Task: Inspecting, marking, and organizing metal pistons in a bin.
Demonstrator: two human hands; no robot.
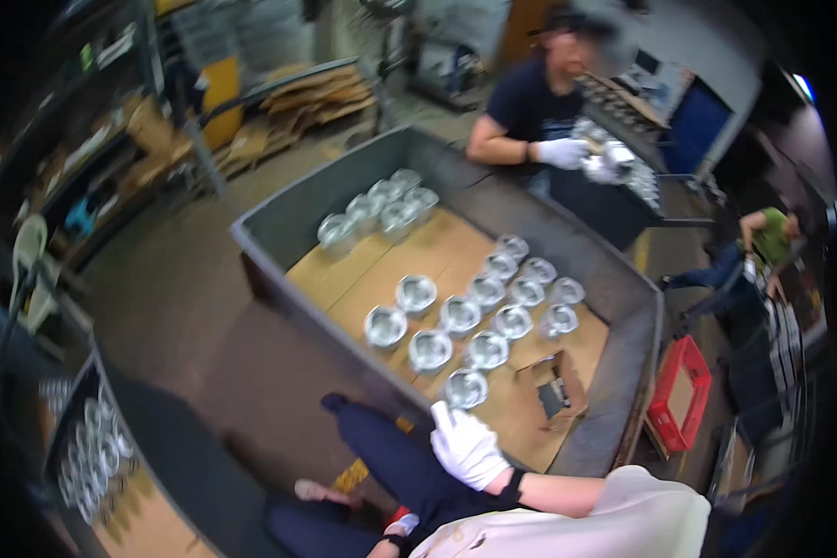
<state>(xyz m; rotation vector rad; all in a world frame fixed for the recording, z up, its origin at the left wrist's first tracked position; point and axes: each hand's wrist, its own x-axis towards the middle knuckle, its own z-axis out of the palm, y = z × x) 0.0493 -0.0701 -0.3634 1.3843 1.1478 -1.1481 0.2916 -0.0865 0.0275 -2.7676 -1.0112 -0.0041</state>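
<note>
Silvery round metal parts that look like engine pistons (430, 351) stand in rows on the cardboard-lined floor of a big grey metal bin (325, 325). My right hand (470, 448), in a white glove, is over the bin's near edge with its fingers stretched out. Just beyond its fingertips stands the closest piston (465, 389); I cannot tell whether they touch. Low in the picture, against my dark trousers, is my gloved left hand (404, 525). Its fingers are mostly hidden, and something red shows beside it.
A small open cardboard box (552, 391) sits inside the bin. Another bin (149, 446) with more pistons stands at lower left. Across the big bin, a co-worker (539, 112) in white gloves handles metal parts. A red crate (681, 395) and another person (770, 240) are at right.
</note>
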